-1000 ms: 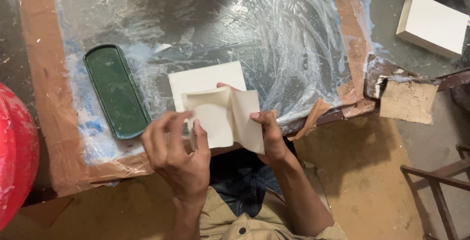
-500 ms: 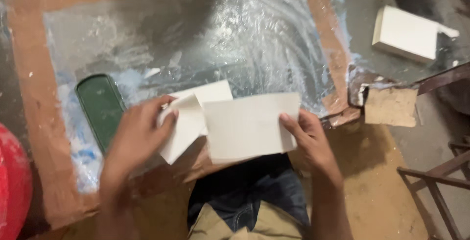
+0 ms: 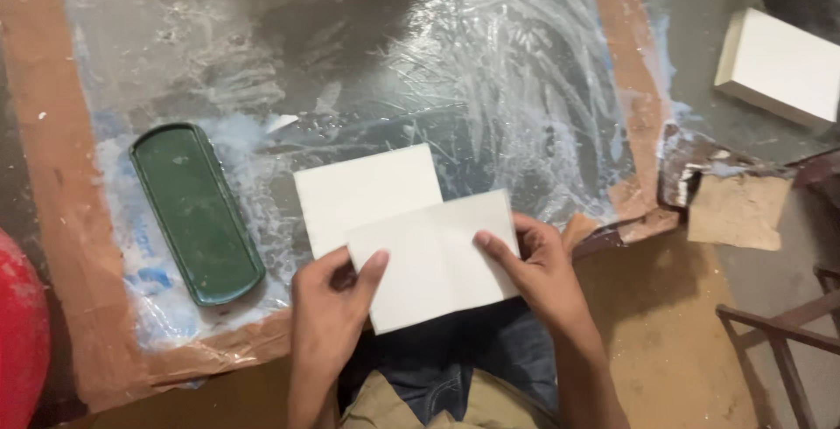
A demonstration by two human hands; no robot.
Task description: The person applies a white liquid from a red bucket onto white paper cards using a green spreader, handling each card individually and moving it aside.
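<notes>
Card (image 3: 435,258), white, folded, held w/ long axis running left-right just below the flat white sheet (image 3: 363,191), right of green tray (image 3: 196,211): left hand (image 3: 328,306) pinches its left edge, right hand (image 3: 542,276) its right, both equally near.

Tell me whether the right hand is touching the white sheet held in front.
Touching. The head view shows the right hand with its thumb lying flat on the front white sheet and its fingers wrapped behind the right edge, no gap visible.
</notes>
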